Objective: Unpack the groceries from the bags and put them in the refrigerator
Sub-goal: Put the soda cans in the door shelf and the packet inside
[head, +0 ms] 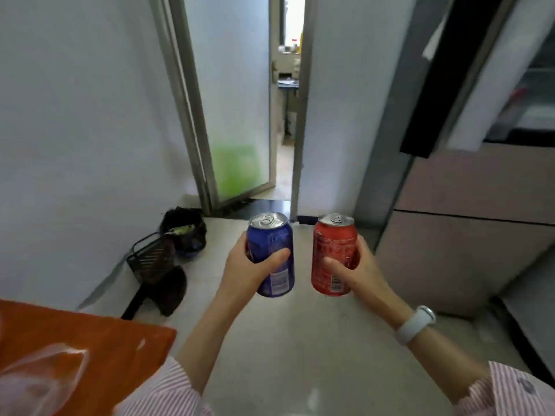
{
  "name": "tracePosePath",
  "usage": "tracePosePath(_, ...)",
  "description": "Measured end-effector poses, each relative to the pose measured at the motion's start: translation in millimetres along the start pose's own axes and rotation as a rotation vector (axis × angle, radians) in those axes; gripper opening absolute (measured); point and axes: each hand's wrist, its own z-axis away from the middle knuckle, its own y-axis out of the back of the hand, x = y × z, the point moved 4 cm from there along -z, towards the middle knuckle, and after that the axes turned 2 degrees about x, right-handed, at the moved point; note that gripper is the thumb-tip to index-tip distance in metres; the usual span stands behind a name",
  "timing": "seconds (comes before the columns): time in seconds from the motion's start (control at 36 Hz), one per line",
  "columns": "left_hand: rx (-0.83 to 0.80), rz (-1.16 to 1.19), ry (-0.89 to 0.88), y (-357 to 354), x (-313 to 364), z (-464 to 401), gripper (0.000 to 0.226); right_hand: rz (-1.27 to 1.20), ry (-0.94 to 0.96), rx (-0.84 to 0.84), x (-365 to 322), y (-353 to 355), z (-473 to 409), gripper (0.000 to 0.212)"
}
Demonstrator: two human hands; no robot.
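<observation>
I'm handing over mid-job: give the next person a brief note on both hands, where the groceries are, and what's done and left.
Left hand: grip around the blue can, upright.
Right hand: grip around the red can, upright.
The cans are held side by side, apart, above the floor.
Refrigerator stands to the right; its upper compartment looks open.
A clear plastic bag lies on the orange table, lower left.
Done: both cans are out of the bag.
Left: put them in the refrigerator.

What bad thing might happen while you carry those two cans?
Each hand holds one can, the left hand the blue can and the right hand the red can, so no hand is free for a fridge door. A can may slip and dent. The dustpan on the floor might trip you.
</observation>
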Motion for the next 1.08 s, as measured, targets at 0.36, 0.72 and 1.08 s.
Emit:
tracePosePath(0.36, -0.686, 0.056, -0.135, -361, 59, -36, 0.045, 0.027, 0.002, 0.775, 6, 316, 54, 0.049)
tracePosePath(0.72, -0.856, 0.321, -0.319, -629, 176, -109, 0.031, 0.151, 0.152, 1.034, -50, 551, -2, 0.054)
tracePosePath(1.08, -0.873, 0.566, -0.412, -826, 334, -189, 0.043, 0.271, 0.42, 1.094, -168, 782, -74, 0.059)
